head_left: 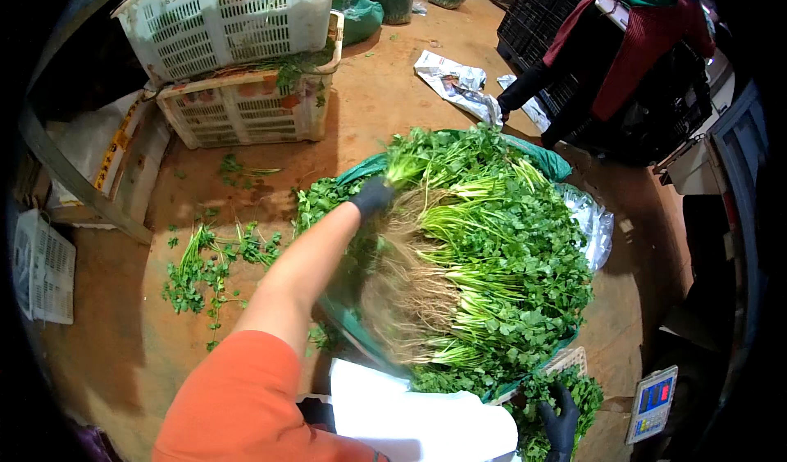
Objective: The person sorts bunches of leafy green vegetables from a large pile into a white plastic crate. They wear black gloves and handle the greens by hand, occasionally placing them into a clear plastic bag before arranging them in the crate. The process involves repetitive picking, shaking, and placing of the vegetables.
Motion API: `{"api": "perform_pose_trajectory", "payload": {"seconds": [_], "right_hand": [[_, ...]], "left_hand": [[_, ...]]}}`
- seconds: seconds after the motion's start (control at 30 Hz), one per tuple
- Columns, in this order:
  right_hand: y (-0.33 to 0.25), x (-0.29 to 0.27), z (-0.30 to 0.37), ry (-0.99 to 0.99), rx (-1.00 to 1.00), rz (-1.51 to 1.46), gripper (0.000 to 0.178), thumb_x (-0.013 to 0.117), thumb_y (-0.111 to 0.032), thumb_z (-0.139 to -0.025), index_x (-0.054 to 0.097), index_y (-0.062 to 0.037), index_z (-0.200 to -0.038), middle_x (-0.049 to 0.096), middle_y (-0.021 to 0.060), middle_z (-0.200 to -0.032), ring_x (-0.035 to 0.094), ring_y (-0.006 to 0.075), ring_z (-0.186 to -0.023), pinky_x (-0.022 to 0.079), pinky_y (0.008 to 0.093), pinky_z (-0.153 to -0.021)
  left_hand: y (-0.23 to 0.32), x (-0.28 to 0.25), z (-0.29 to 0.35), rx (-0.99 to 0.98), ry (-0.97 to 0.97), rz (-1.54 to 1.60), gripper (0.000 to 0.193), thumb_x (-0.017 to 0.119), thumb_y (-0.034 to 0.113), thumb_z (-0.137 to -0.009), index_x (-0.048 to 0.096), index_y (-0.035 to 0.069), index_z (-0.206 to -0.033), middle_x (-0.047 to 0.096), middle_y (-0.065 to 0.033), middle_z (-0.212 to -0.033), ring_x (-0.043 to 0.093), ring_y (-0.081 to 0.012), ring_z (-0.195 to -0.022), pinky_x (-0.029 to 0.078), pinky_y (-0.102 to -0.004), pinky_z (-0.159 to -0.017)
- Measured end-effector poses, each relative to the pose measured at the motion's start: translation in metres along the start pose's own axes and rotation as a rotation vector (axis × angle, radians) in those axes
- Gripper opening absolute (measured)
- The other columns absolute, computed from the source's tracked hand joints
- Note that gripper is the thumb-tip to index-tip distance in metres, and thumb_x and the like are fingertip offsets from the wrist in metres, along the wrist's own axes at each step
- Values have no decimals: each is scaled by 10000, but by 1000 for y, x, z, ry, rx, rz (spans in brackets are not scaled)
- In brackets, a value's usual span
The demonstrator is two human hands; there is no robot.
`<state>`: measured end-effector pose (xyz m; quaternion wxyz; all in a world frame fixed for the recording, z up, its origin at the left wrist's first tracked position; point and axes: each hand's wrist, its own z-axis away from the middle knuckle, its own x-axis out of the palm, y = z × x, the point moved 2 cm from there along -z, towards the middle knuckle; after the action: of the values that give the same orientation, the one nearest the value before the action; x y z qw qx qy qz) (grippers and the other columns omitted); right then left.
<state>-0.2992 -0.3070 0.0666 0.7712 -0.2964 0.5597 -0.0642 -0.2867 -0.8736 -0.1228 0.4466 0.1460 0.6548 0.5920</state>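
A large heap of cilantro (525, 249) lies in front of me on green sacking, its leaves mostly to the right. Long pale roots (418, 290) spread along its left side, partly smeared by motion. At the heap's far left edge, my left hand (373, 199), in a black glove, is closed around a bunch of cilantro (406, 167) by the stems. My right hand (561, 423), also gloved in black, rests at the lower right against more cilantro (587, 392), thumb and fingers apart. White sheeting (418, 419) lies close below the heap.
Two stacked white crates (246, 113) stand at far left, with loose cilantro sprigs (197, 269) on the floor nearer me. A digital scale display (653, 405) stands at right. Another person (615, 60) bends beside black crates at far right, near crumpled plastic (459, 85).
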Motion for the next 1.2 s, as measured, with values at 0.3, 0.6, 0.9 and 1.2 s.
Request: {"api": "perform_pose_trajectory", "payload": {"seconds": [0.3, 0.6, 0.9, 1.2], "right_hand": [[-140, 70, -45, -137, -271, -564, 438, 619, -35, -714, 479, 12, -1126, 565, 153, -1023, 538, 214, -967, 439, 335, -811], [-263, 196, -48, -371, -242, -1327, 510, 611, -165, -764, 390, 2, -1192, 508, 93, -1070, 466, 196, -1013, 327, 311, -907], [-193, 201, -57, -388, -101, -1420, 333, 454, 83, -735, 531, 3, -1049, 547, 118, -1062, 521, 192, -977, 415, 313, -832], [-181, 207, -56, -159, -511, -869, 330, 520, 56, -711, 517, -3, -1036, 572, 73, -946, 544, 192, -887, 445, 295, -771]], "left_hand": [[34, -64, 154, 105, 110, 446, 169, 457, 185, -858, 483, 30, -922, 507, -3, -695, 464, -118, -552, 391, -277, -491], [78, -21, 236, 696, 237, -510, 407, 481, 11, -737, 421, 31, -1139, 519, -121, -703, 521, -254, -580, 424, -332, -479], [110, 7, 260, 489, -105, 76, 696, 627, 150, -677, 279, 19, -1265, 450, -155, -1083, 468, -256, -966, 391, -338, -816], [108, 32, 203, 93, -548, 938, 532, 625, 230, -757, 391, -22, -1162, 481, -125, -1091, 442, -216, -1035, 362, -301, -868]]}}
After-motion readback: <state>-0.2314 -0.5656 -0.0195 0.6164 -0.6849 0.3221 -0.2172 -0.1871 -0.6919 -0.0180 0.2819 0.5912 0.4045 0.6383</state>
